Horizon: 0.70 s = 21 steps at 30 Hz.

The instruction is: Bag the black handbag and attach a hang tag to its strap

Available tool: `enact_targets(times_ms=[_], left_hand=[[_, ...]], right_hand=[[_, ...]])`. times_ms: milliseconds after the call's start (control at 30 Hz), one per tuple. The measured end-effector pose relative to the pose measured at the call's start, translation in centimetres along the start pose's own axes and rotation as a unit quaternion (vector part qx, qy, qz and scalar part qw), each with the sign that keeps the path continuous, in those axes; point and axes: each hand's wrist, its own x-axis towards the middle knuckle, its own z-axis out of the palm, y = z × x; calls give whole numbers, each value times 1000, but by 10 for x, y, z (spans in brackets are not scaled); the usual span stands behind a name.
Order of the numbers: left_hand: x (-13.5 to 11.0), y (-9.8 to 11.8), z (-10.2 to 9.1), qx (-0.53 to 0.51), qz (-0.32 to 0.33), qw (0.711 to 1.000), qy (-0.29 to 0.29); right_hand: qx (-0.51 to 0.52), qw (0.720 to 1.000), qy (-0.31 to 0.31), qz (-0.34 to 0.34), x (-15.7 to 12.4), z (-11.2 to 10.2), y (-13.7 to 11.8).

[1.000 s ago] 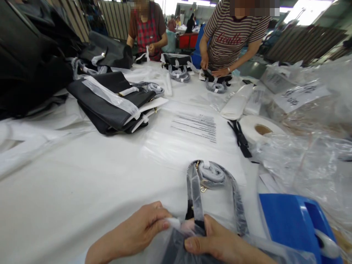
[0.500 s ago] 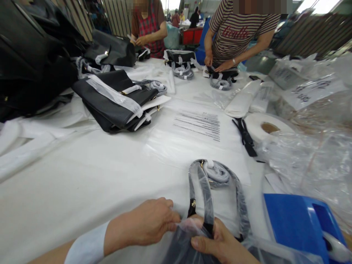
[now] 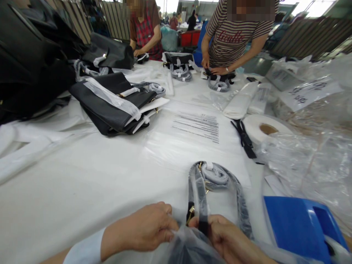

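At the near edge of the table, a dark handbag (image 3: 180,253) is partly covered by a clear plastic bag (image 3: 189,236). My left hand (image 3: 145,227) is closed, pinching the plastic's edge to the left of the handbag. My right hand (image 3: 224,234) grips the base of one wrapped bag handle (image 3: 202,205), its fingers partly behind it. Beyond both hands, the handles lie looped on the table in clear film. Within the loop is a coiled, wrapped shoulder strap (image 3: 216,173) with a white band and gold hardware. Most of the handbag's body is out of frame.
Black handbags (image 3: 112,101) are stacked at left. Printed plastic bags (image 3: 196,126) lie flat mid-table. On the right are a white roll (image 3: 249,126), black straps (image 3: 243,139), a blue tape dispenser (image 3: 297,220) and heaped clear plastic (image 3: 310,157). Two co-workers handle bags across the table.
My right hand has shifted from a thumb-over grip on the plastic-covered bag to the handle's base. The plastic edge has risen slightly near my left hand, which still pinches it.
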Motion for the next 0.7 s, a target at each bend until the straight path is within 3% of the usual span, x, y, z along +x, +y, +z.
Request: enact_targets(times_ms=[67, 200, 333, 433, 567, 700], left_hand=[[0, 0, 0, 1, -6, 1000, -5], [2, -2, 0, -42, 10, 999, 8], [8, -5, 2, -94, 25, 995, 12], [14, -7, 5, -74, -16, 997, 31], [16, -3, 12, -30, -64, 996, 50], [16, 9, 14, 43, -86, 994, 56]], right_hand=[[-17, 1000, 8, 19, 0, -5, -1], [-180, 978, -62, 80, 6, -12, -5], [-284, 954, -78, 57, 15, -9, -8], [-265, 958, -102, 32, 18, -3, -6], [-149, 981, -117, -39, 21, 4, 8], [-184, 981, -22, -63, 27, 4, 25]])
